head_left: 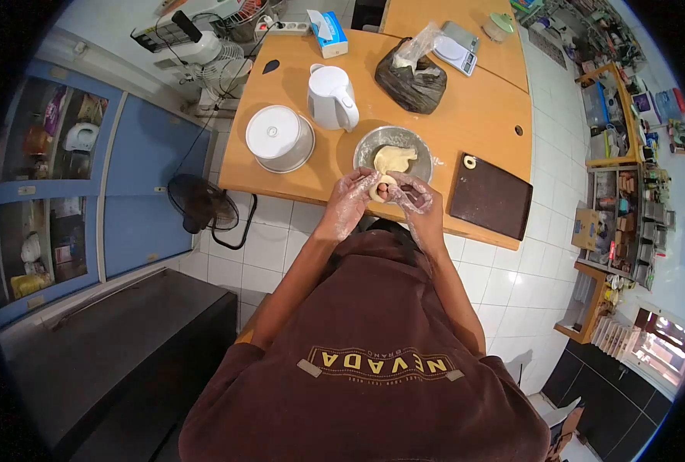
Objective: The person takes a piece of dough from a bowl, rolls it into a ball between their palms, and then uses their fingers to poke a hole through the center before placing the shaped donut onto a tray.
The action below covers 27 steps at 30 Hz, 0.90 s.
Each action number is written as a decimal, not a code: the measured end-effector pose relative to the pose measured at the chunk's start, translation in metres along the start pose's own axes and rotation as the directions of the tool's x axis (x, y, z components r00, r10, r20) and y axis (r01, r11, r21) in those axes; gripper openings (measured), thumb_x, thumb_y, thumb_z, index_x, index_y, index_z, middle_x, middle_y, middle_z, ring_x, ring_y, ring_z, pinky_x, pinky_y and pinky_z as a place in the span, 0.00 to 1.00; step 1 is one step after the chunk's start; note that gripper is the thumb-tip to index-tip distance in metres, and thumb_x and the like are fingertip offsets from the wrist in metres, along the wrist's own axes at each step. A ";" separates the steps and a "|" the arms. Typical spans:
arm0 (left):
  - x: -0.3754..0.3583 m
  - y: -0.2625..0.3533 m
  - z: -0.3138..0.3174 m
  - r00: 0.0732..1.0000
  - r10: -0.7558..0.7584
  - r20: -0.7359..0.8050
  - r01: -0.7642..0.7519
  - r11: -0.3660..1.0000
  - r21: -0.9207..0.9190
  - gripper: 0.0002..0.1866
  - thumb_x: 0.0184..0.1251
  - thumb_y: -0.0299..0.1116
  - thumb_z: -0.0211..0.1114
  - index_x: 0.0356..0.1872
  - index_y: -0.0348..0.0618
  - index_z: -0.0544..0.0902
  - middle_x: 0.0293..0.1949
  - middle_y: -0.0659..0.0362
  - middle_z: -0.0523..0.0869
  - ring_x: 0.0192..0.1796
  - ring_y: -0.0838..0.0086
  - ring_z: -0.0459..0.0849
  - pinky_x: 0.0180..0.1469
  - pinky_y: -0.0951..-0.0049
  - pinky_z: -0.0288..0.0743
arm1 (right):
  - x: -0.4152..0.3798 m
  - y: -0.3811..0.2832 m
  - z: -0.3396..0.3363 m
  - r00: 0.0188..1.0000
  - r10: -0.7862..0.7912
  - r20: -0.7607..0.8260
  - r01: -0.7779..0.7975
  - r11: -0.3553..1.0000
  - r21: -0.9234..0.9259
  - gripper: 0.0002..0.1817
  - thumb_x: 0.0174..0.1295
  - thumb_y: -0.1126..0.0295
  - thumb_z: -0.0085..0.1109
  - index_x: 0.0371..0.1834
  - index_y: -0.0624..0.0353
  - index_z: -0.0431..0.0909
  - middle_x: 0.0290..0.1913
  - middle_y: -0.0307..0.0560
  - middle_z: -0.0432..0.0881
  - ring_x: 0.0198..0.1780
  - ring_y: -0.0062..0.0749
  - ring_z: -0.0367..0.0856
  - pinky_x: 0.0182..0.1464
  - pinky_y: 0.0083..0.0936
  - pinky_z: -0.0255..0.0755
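Orange wooden table (pixel 481 115) carries a round steel bowl (pixel 367 146) of pale dough; at its 6 o'clock rim, gloved left hand (pixel 352 196) and right hand (pixel 414 198) cup a small dough ball (pixel 385 187); light, even rolling pressure would probably keep it round

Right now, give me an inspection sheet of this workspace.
Surface: orange wooden table, partly bare.
Job's things: pale dough ball between both hands; round steel bowl holding more pale dough; dark brown board with one small dough ring.
Clutter: white electric kettle, white-lidded steel pot, black plastic bag, digital scale, blue tissue box.
Hands: left hand and right hand, in clear plastic gloves, closed around the ball.
Cables: black cord on the floor by a black fan; power strip at the table's far edge.
Surroundings: blue cabinets, white tiled floor, cluttered shelves.
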State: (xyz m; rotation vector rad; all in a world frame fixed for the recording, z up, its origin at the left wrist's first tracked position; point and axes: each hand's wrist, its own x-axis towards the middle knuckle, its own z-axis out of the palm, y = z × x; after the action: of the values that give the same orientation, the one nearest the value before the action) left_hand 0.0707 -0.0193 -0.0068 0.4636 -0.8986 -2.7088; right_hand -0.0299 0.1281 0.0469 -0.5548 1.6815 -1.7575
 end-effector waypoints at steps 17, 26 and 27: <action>0.015 -0.027 0.025 0.998 -0.054 -0.011 0.053 0.996 -0.070 0.12 0.82 0.32 0.63 0.57 0.36 0.82 0.52 0.57 0.88 0.57 0.74 0.86 0.66 0.68 0.79 | -0.005 -0.004 -0.026 0.993 0.021 -0.117 -0.013 0.997 0.071 0.19 0.73 0.78 0.65 0.66 0.66 0.78 0.54 0.46 0.87 0.56 0.27 0.85 0.61 0.27 0.79; 0.046 -0.027 0.064 0.996 0.011 -0.084 0.011 0.965 0.260 0.14 0.80 0.28 0.64 0.60 0.33 0.82 0.54 0.55 0.88 0.58 0.71 0.87 0.62 0.70 0.82 | 0.009 -0.004 -0.068 0.997 -0.004 -0.082 0.006 1.000 0.025 0.17 0.73 0.79 0.65 0.63 0.67 0.80 0.52 0.46 0.88 0.54 0.26 0.85 0.61 0.27 0.79; 0.051 -0.030 0.069 0.996 -0.003 -0.087 0.033 0.934 0.355 0.15 0.80 0.29 0.65 0.60 0.32 0.82 0.54 0.55 0.88 0.58 0.71 0.87 0.62 0.70 0.83 | 0.011 -0.005 -0.078 0.995 -0.003 -0.098 0.003 1.000 0.000 0.17 0.73 0.79 0.65 0.63 0.67 0.80 0.52 0.46 0.88 0.54 0.26 0.85 0.60 0.26 0.79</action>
State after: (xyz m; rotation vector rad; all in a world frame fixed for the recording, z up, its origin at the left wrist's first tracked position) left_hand -0.0056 0.0242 0.0155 0.6542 -1.3744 -2.5208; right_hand -0.0918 0.1768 0.0428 -0.4781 1.7478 -1.8131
